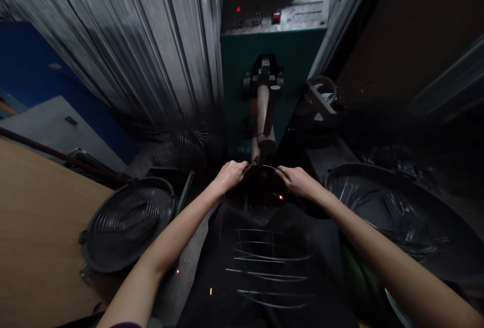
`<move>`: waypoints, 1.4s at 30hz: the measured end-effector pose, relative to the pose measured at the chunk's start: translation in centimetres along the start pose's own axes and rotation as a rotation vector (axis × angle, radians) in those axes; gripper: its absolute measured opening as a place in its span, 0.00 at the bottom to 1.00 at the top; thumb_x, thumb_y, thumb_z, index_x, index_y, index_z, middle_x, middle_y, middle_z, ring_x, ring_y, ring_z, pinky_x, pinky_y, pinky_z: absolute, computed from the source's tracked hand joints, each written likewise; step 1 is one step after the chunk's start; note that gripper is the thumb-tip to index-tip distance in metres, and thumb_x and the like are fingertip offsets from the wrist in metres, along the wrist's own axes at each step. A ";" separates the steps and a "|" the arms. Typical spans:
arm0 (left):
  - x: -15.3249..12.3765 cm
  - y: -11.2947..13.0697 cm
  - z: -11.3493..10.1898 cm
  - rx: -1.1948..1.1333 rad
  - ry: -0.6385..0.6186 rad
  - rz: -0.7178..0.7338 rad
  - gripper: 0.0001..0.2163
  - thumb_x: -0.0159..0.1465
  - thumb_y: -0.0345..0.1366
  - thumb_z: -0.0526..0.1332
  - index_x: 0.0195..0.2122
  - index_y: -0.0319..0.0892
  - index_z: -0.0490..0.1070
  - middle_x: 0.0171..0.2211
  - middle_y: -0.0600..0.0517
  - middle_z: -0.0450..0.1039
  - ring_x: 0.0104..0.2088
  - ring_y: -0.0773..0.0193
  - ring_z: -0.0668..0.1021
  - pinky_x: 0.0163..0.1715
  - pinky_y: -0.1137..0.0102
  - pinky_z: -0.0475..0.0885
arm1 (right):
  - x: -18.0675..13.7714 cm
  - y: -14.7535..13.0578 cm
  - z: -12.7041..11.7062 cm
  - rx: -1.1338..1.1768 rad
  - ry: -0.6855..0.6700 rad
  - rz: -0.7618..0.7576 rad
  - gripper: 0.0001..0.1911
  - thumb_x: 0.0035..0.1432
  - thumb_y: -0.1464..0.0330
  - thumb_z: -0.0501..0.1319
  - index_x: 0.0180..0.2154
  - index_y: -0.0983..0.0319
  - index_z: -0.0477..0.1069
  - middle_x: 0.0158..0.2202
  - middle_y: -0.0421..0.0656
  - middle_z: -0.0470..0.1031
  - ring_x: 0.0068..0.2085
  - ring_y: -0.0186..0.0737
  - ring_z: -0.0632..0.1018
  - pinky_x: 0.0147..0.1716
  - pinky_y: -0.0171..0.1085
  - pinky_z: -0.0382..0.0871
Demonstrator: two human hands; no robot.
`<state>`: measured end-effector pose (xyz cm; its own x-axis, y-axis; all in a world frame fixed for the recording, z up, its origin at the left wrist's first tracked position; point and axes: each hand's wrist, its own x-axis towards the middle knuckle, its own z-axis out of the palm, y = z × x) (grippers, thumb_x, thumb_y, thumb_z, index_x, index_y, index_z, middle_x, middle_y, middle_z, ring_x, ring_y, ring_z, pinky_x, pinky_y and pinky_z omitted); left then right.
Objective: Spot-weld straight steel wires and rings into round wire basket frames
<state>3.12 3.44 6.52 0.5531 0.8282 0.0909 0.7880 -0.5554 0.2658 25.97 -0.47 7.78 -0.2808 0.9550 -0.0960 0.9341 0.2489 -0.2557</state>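
My left hand (230,176) and my right hand (298,181) are both closed on a thin curved wire piece (261,167), one at each end. They hold it under the tip of the welding arm (263,116) of a green machine (272,61). Small sparks (280,197) glow just below the wire. On the dark cloth over my lap lies a wire frame (270,265) of several thin curved wires.
A round dark tray (126,224) with coiled wire rings sits at the left on the floor. A larger dark basin (397,217) with wire pieces is at the right. A wooden board (34,227) fills the left foreground. Long metal rods (132,41) lean behind.
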 end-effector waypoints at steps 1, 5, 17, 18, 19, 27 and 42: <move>0.0 0.0 0.1 -0.010 0.003 -0.005 0.17 0.67 0.42 0.45 0.38 0.42 0.71 0.28 0.46 0.75 0.28 0.61 0.76 0.28 0.71 0.63 | 0.0 0.1 0.1 -0.005 0.007 0.013 0.16 0.67 0.64 0.44 0.35 0.62 0.67 0.27 0.43 0.73 0.29 0.39 0.74 0.29 0.33 0.58; 0.3 -0.1 0.7 -0.050 0.012 -0.022 0.16 0.67 0.43 0.47 0.37 0.42 0.72 0.28 0.47 0.74 0.27 0.61 0.75 0.27 0.71 0.61 | -0.2 0.3 0.1 0.034 0.008 0.020 0.17 0.67 0.63 0.44 0.34 0.61 0.67 0.28 0.44 0.73 0.31 0.40 0.75 0.31 0.33 0.59; -10.7 -1.8 2.7 -0.921 0.258 -0.446 0.21 0.65 0.48 0.49 0.41 0.35 0.71 0.37 0.45 0.75 0.39 0.63 0.75 0.42 0.69 0.67 | -5.0 0.6 1.1 0.219 0.041 0.210 0.16 0.66 0.61 0.45 0.34 0.62 0.65 0.25 0.43 0.69 0.27 0.38 0.71 0.29 0.33 0.57; -13.6 -1.6 3.9 -0.931 0.244 -0.499 0.24 0.64 0.51 0.47 0.38 0.34 0.72 0.35 0.43 0.76 0.37 0.62 0.76 0.40 0.67 0.69 | -5.4 0.6 1.5 0.229 0.074 0.208 0.15 0.66 0.62 0.46 0.34 0.62 0.65 0.23 0.42 0.67 0.25 0.38 0.69 0.28 0.33 0.56; -16.2 -1.2 5.3 -0.970 0.183 -0.561 0.26 0.63 0.53 0.49 0.34 0.32 0.73 0.30 0.43 0.76 0.32 0.60 0.76 0.35 0.67 0.70 | -5.9 0.7 1.9 0.245 0.104 0.206 0.14 0.66 0.62 0.46 0.33 0.61 0.64 0.22 0.40 0.65 0.23 0.37 0.67 0.27 0.34 0.55; -20.0 3.0 9.0 -1.925 -0.153 -0.973 0.26 0.63 0.53 0.49 0.44 0.33 0.72 0.45 0.36 0.74 0.48 0.53 0.76 0.47 0.62 0.71 | -10.1 0.6 4.1 0.586 0.385 0.230 0.10 0.66 0.64 0.46 0.35 0.59 0.62 0.22 0.36 0.63 0.25 0.34 0.67 0.28 0.32 0.57; -12.7 4.7 7.3 -1.599 0.375 -1.084 0.07 0.61 0.40 0.59 0.31 0.41 0.65 0.15 0.60 0.57 0.17 0.71 0.64 0.27 0.72 0.70 | -24.8 11.6 11.7 0.393 0.458 0.980 0.13 0.58 0.70 0.55 0.44 0.65 0.71 0.44 0.52 0.74 0.46 0.45 0.74 0.48 0.42 0.64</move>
<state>1.75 -10.21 -0.43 -0.1566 0.8057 -0.5713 -0.3452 0.4973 0.7960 41.20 -23.17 -4.10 0.7100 0.6995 -0.0816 0.5509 -0.6238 -0.5544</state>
